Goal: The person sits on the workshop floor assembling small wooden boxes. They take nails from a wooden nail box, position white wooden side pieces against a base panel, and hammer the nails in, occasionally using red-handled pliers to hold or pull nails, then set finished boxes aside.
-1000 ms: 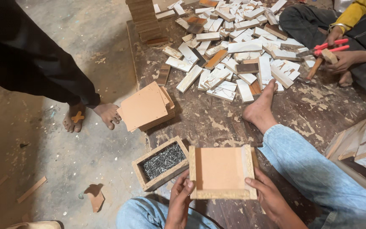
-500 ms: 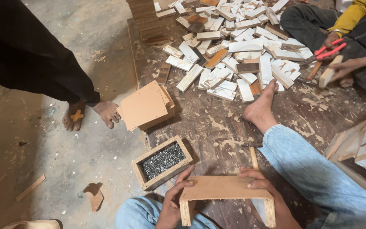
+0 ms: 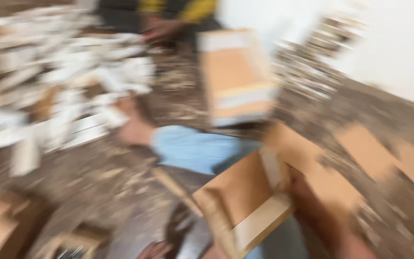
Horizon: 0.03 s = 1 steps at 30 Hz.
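The picture is very blurry. A small wooden box frame (image 3: 245, 206) sits low in the middle, tipped on a slant, with its pale front edge (image 3: 259, 223) pointing down toward the person. The right hand (image 3: 319, 211) is at the frame's right side and seems to hold it, but the blur hides the fingers. The left hand (image 3: 156, 249) shows only a little at the bottom edge, so I cannot tell if it grips anything. The person's leg in blue jeans (image 3: 192, 148) lies just behind the frame. A pile of pale wood blocks (image 3: 58, 96) fills the left. A bigger wooden box (image 3: 233, 76) stands farther back. Flat brown boards (image 3: 384, 158) lie on the right. The floor (image 3: 120, 192) is covered in wood bits.
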Available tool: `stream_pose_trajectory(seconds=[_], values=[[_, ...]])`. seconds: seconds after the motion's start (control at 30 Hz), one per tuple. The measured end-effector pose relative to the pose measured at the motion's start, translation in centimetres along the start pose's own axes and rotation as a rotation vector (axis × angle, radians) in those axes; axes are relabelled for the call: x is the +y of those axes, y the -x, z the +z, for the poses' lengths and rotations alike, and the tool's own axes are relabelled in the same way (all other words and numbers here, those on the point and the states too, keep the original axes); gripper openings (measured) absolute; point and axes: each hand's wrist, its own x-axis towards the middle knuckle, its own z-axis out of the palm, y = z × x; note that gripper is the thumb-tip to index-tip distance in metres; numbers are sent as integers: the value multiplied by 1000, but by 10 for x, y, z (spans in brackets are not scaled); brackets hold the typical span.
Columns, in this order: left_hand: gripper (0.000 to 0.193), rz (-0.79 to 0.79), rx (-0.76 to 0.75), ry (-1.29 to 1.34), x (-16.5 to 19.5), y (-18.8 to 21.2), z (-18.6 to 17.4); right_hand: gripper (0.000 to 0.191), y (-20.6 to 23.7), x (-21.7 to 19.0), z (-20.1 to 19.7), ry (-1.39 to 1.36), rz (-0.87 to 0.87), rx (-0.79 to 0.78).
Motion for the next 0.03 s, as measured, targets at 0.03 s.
stream_pose_trajectory(seconds=[0.03], values=[[65, -64, -47, 16, -6, 28, -27, 81, 9, -11, -47, 11, 50, 91]])
